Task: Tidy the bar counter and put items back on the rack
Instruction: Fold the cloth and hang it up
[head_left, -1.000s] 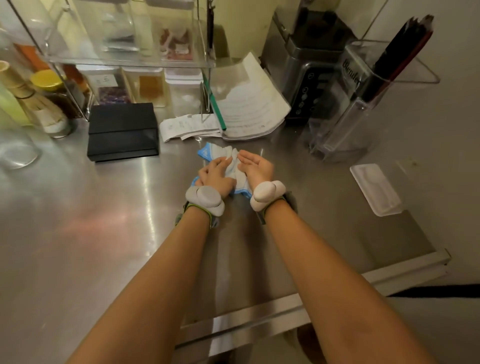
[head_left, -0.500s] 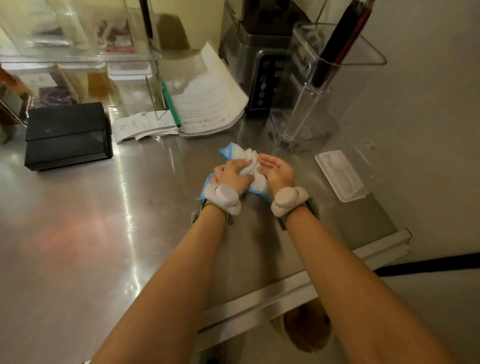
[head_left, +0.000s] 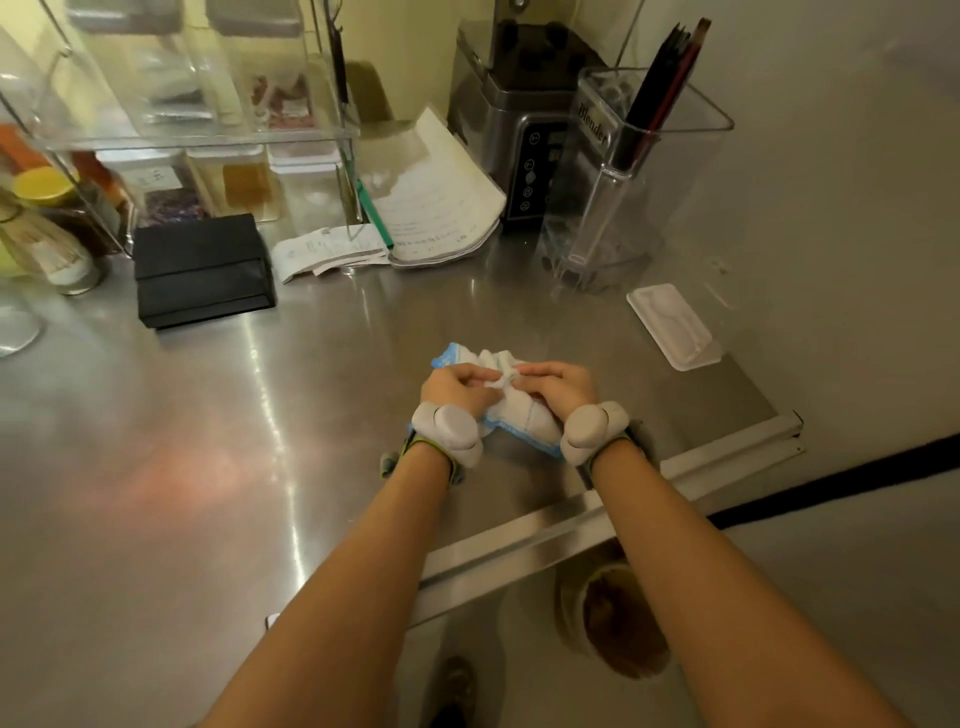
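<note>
Both hands, left hand (head_left: 457, 387) and right hand (head_left: 558, 387), pinch a bunched white-and-blue cloth (head_left: 511, 410) on the steel counter (head_left: 260, 415), fingertips meeting.

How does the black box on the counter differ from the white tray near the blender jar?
The black box is dark, thick and blocky; the white tray is pale, thin and shallow. The box sits at the left by the clear rack; the tray lies at the right, near the counter edge. Both are rectangular, rest flat on the steel, and neither hand touches them.
</note>
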